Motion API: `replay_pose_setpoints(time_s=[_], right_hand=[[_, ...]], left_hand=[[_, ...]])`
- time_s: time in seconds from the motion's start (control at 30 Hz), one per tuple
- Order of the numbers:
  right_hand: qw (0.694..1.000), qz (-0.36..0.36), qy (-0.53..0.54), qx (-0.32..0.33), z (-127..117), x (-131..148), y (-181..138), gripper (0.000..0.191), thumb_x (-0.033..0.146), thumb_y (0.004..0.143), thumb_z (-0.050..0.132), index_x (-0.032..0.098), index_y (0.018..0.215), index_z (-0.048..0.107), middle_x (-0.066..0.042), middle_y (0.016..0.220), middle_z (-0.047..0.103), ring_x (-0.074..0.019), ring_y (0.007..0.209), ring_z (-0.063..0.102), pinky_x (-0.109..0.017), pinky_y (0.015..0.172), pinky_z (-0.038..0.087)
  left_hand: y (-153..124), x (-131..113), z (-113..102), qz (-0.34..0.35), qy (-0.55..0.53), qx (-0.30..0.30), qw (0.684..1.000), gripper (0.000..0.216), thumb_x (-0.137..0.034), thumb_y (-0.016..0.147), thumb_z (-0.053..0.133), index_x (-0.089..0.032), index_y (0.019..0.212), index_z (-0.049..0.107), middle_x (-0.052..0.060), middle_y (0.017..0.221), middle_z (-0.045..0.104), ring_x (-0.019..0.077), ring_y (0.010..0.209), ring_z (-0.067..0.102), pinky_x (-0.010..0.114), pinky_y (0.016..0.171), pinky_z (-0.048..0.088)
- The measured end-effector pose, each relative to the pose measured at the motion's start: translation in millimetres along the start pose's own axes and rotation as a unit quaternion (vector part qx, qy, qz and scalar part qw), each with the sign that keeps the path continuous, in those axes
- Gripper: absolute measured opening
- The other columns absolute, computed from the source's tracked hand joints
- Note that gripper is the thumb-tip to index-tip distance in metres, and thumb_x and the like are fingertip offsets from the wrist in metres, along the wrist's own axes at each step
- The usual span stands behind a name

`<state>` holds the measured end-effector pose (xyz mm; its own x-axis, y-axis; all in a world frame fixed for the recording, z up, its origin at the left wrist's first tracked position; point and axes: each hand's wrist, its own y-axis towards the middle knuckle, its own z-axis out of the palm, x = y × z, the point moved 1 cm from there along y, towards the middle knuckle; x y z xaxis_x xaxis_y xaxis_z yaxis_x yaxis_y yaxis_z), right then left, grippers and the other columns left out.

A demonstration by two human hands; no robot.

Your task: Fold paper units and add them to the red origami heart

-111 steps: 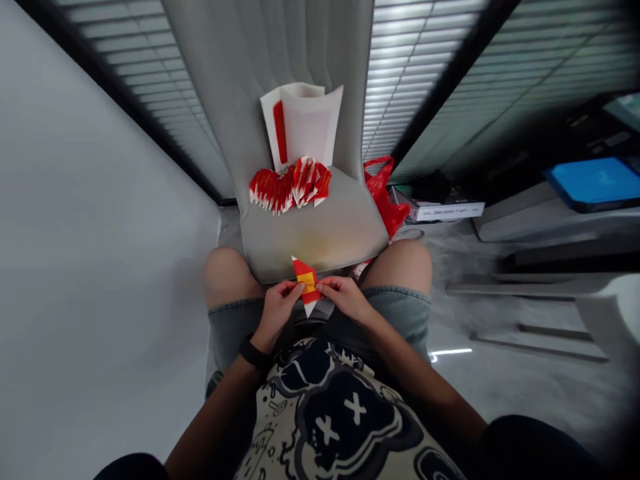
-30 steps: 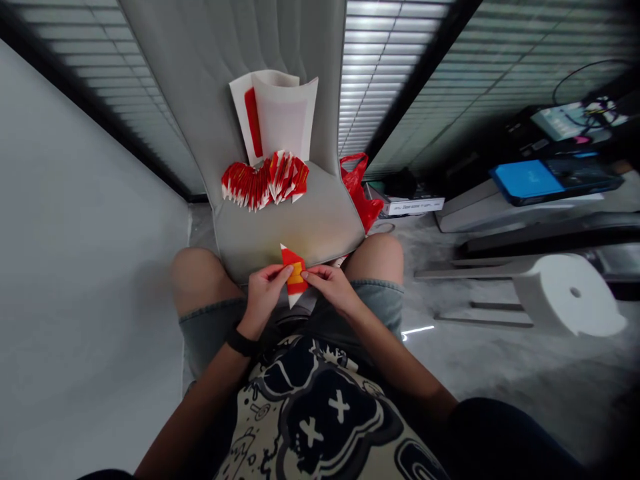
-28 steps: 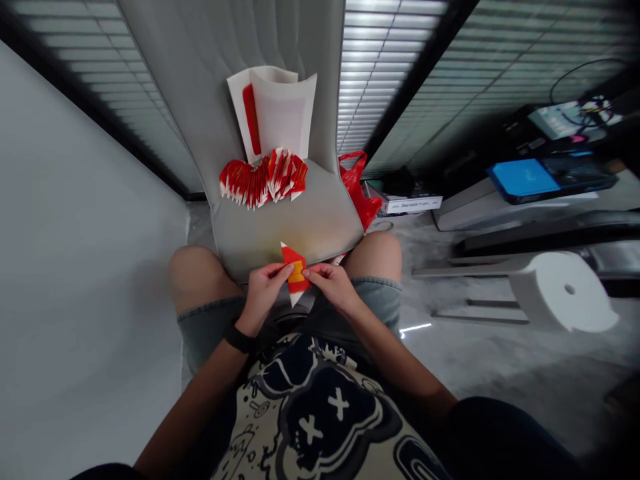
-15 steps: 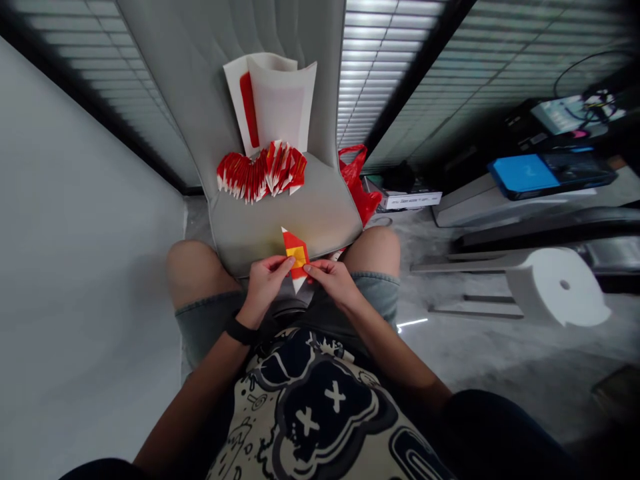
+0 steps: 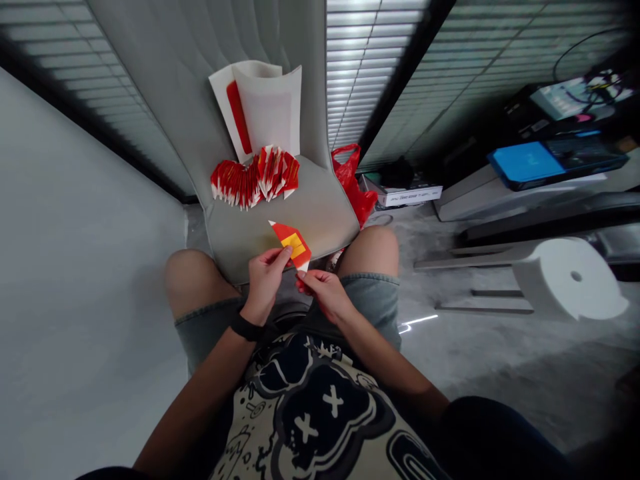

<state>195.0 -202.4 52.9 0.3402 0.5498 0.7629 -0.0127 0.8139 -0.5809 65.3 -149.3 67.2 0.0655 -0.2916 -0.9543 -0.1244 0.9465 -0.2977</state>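
Left hand (image 5: 265, 280) grasps a folded paper piece (image 5: 291, 245) with thumb and fingers, pinching its lower left edge. Right hand (image 5: 325, 293) is low and to the right of the piece, fingers extended toward its white lower tip, and appears to touch it; cannot tell if it is gripping or only steadying. The piece is red with a yellow patch and white points, tilted with its long point to the far left, held in the air just above the near edge of a grey padded chair seat (image 5: 320, 213). A row of folded red-and-white paper pieces (image 5: 255, 180) sits at the far end of the seat, against the chair back (image 5: 200, 80). A white paper pouch (image 5: 265, 107) with a red stripe leans on the chair back behind the row. Red plastic bag (image 5: 350, 183) sits just beyond the seat's right edge. White box (image 5: 407, 195) is on the floor to the right of it. Black wristband (image 5: 247, 328) is on the left wrist. Denim shorts (image 5: 375, 300) cover the thighs, and a printed T-shirt (image 5: 320, 413) is nearest the camera.
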Motion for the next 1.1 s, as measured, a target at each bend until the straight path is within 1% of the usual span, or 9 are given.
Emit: replay_pose_setpoints(time_s=[0.23,0.3,0.4,0.5,0.63,0.7,0.87,0.97,1.1], right_hand=[[1.0,0.004,-0.012,0.006,0.8,-7.7,-16.0,0.045,0.059,0.068,0.082,0.015,0.074,0.076,-0.003,0.069,0.071,-0.0124,0.063,0.059,-0.026,0.068,0.045],[0.999,0.025,-0.035,0.024,-5.0,-8.2,-20.3,0.048,0.062,0.07,0.081,0.015,0.08,0.078,-0.004,0.073,0.073,-0.0139,0.067,0.061,-0.027,0.07,0.046],[0.998,0.0,-0.06,0.011,-19.9,-4.4,-21.7,0.051,0.063,0.074,0.077,0.016,0.094,0.079,-0.005,0.084,0.075,-0.0151,0.075,0.064,-0.027,0.074,0.046],[0.996,-0.017,-0.08,0.02,-32.5,1.4,-19.1,0.045,0.058,0.074,0.079,0.017,0.092,0.078,-0.004,0.083,0.074,-0.0139,0.073,0.062,-0.025,0.07,0.045],[0.99,-0.034,-0.133,0.014,-44.1,11.7,-9.1,0.035,0.051,0.075,0.077,0.016,0.08,0.077,0.0,0.067,0.067,-0.0117,0.062,0.056,-0.024,0.063,0.041],[0.982,-0.052,-0.179,0.003,-51.7,24.2,3.4,0.033,0.048,0.077,0.073,0.016,0.079,0.076,0.0,0.064,0.066,-0.0118,0.06,0.054,-0.025,0.062,0.04],[0.952,-0.122,-0.267,-0.084,-74.9,85.8,75.4,0.021,0.038,0.071,0.075,0.018,0.075,0.076,-0.001,0.065,0.069,-0.0143,0.059,0.056,-0.026,0.06,0.043],[0.899,-0.142,-0.382,-0.159,-75.2,123.2,135.1,0.012,0.028,0.075,0.072,0.019,0.08,0.078,-0.002,0.069,0.072,-0.0159,0.066,0.063,-0.025,0.065,0.045],[0.833,-0.126,-0.499,-0.203,-56.7,151.6,195.7,0.018,0.026,0.081,0.07,0.019,0.093,0.08,-0.007,0.087,0.077,-0.0212,0.09,0.07,-0.025,0.076,0.047]], left_hand=[[-8.5,12.1,-12.6,-0.02,0.052,-0.046,0.997,0.04,-0.055,0.079,0.071,-0.016,0.084,0.074,0.001,0.071,0.068,0.0141,0.065,0.056,0.025,0.062,0.043],[-8.8,17.5,-20.3,-0.026,0.083,-0.027,0.996,0.042,-0.057,0.08,0.069,-0.016,0.086,0.074,0.003,0.077,0.071,0.0165,0.071,0.06,0.026,0.065,0.045],[-8.3,25.0,-25.9,-0.046,0.119,0.091,0.988,0.046,-0.06,0.079,0.069,-0.015,0.084,0.075,0.006,0.08,0.074,0.0201,0.075,0.063,0.028,0.069,0.047],[-10.4,27.2,-23.1,-0.055,0.137,0.224,0.963,0.045,-0.06,0.082,0.066,-0.015,0.087,0.075,0.007,0.083,0.074,0.0213,0.077,0.065,0.029,0.07,0.048],[-4.5,24.9,-16.4,-0.048,0.162,0.299,0.939,0.045,-0.058,0.086,0.06,-0.015,0.088,0.075,0.007,0.085,0.074,0.021,0.078,0.064,0.029,0.071,0.048],[8.4,22.4,-14.1,-0.037,0.184,0.309,0.932,0.045,-0.058,0.087,0.057,-0.016,0.091,0.076,0.007,0.086,0.075,0.022,0.08,0.065,0.03,0.073,0.048],[67.7,12.3,-6.8,0.074,0.289,0.175,0.938,0.039,-0.051,0.092,0.052,-0.02,0.097,0.074,0.01,0.092,0.076,0.025,0.085,0.068,0.033,0.077,0.047],[101.4,13.5,-2.5,0.173,0.422,0.072,0.887,0.03,-0.037,0.095,0.048,-0.02,0.105,0.071,0.01,0.098,0.075,0.0221,0.083,0.066,0.03,0.074,0.042],[119.6,27.8,-2.4,0.214,0.537,-0.053,0.814,0.028,-0.034,0.098,0.044,-0.02,0.102,0.068,0.009,0.096,0.071,0.0208,0.081,0.063,0.029,0.069,0.037]])
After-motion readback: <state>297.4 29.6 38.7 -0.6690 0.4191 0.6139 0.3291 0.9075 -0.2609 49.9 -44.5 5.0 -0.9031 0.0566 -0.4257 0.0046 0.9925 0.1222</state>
